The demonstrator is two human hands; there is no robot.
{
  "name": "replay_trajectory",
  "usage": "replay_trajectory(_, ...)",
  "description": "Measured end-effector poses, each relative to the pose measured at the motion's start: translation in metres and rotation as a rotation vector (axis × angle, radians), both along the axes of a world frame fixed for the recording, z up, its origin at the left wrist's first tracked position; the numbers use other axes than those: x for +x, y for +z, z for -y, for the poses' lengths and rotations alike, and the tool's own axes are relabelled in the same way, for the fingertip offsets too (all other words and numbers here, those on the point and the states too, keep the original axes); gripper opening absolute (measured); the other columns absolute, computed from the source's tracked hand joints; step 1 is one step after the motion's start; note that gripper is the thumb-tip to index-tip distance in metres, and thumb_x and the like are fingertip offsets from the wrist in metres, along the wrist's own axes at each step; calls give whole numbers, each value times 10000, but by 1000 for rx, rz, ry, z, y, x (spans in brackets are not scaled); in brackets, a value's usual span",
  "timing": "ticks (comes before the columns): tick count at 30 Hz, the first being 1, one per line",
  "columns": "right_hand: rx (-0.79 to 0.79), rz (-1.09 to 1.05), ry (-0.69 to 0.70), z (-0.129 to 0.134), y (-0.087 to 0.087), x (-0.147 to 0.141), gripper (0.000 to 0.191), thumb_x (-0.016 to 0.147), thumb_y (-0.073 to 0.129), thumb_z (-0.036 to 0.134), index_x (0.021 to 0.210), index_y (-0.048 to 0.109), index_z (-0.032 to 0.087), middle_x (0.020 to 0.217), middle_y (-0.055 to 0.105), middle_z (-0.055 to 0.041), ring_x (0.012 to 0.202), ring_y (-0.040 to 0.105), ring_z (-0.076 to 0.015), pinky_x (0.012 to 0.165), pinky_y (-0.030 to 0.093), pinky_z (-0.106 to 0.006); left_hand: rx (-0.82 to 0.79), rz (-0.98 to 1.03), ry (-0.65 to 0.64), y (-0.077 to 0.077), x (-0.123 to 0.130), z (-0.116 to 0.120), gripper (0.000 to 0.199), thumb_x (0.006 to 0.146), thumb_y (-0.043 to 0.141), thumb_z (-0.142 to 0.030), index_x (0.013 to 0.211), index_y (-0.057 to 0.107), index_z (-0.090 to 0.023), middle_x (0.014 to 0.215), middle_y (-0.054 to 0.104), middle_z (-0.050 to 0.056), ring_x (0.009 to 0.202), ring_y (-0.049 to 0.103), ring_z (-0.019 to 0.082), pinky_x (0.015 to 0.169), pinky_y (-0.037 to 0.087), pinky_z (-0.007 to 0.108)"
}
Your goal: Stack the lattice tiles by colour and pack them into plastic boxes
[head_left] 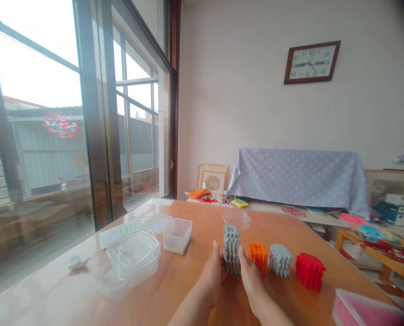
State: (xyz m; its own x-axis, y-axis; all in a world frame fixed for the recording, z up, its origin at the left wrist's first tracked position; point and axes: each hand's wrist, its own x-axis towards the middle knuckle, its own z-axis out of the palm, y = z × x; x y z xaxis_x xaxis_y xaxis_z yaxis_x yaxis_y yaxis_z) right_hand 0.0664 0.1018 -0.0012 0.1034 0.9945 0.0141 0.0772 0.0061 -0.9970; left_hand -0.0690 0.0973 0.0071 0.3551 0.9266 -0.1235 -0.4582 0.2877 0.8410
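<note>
Gripping the tall gray stack [232,246] upright between left hand [213,271] and right hand [250,274], just left of the orange stack [258,256], calls for even, gentle pressure to keep its layers aligned.

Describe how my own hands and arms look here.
Your left hand and right hand are ungloved, and the visible parts of your forearms are bare, with no sleeve, watch or bracelet showing. Whether you wear rings, I can't tell.
</note>
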Motion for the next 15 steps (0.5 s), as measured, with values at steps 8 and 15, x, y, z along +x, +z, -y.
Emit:
replay_trajectory(8, 35, -49, 44, 8, -1, -10, 780, 880, 439, 787, 1323, 679, 192, 1369, 678, -105, 1360, 546, -308, 1133, 411, -398, -9, -75, 63, 0, -11, 11, 836, 918, 305, -807, 1358, 621, -170, 1500, 561, 136, 1469, 399, 313, 1241, 217, 443)
replay_trajectory(15, 52, -48, 77, 26, -3, -15, 773, 915, 387, 773, 1345, 661, 191, 1359, 682, -111, 1305, 596, -281, 1133, 416, -402, 7, -90, 18, 3, -21, 27, 829, 921, 310, -803, 1379, 612, -181, 1513, 553, 115, 1484, 384, 297, 1248, 220, 417)
